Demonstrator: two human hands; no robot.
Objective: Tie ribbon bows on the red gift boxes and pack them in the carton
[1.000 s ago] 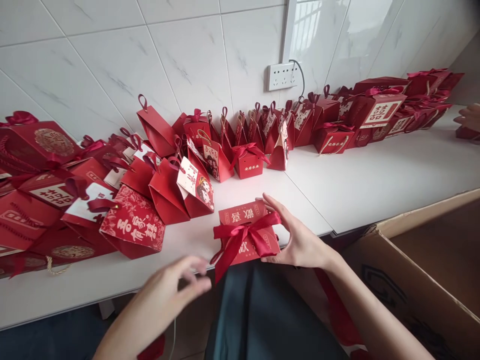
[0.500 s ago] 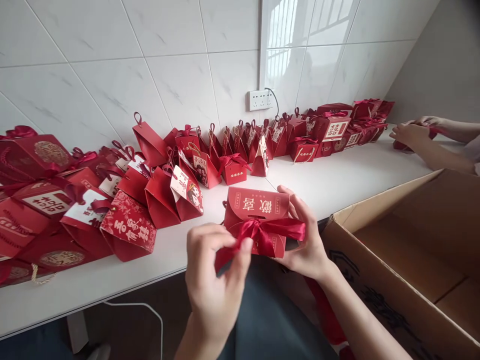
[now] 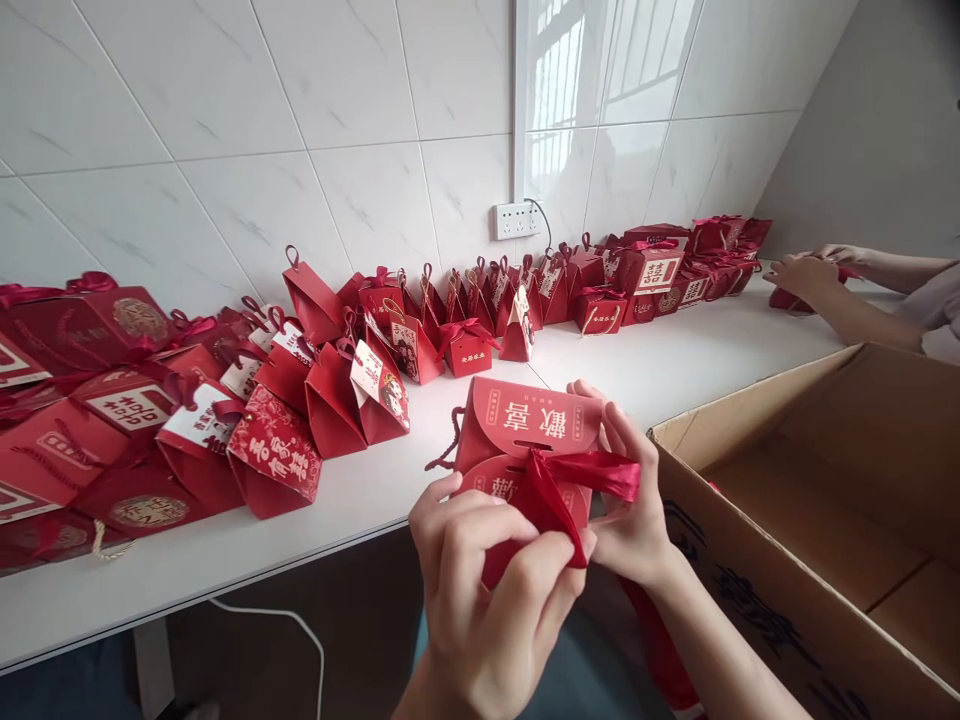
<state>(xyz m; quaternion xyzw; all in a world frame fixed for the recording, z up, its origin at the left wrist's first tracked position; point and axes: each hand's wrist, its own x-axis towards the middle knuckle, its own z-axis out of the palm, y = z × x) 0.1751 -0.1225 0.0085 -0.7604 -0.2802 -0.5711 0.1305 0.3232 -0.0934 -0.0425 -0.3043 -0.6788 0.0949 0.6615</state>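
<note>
A red gift box point(image 3: 525, 432) with gold-white characters on its flap is held just off the front edge of the white counter point(image 3: 697, 355). My right hand point(image 3: 634, 500) grips the box's right side, fingers curled round it. A red satin ribbon point(image 3: 581, 480) runs across the box front. My left hand point(image 3: 487, 590) is closed in a pinch on the ribbon's left end, below the box. A thin red cord handle point(image 3: 442, 450) loops out at the box's left side.
Many red gift boxes and bags point(image 3: 225, 400) line the counter along the tiled wall, with more point(image 3: 660, 270) at the far right. An open cardboard carton point(image 3: 825, 500) stands at my right. Another person's hands point(image 3: 810, 275) work at the counter's far end. A wall socket point(image 3: 516, 220) sits above.
The box has been lifted from the counter's edge toward me. My left hand came up from below and pinched the ribbon; the bow is now pulled loose.
</note>
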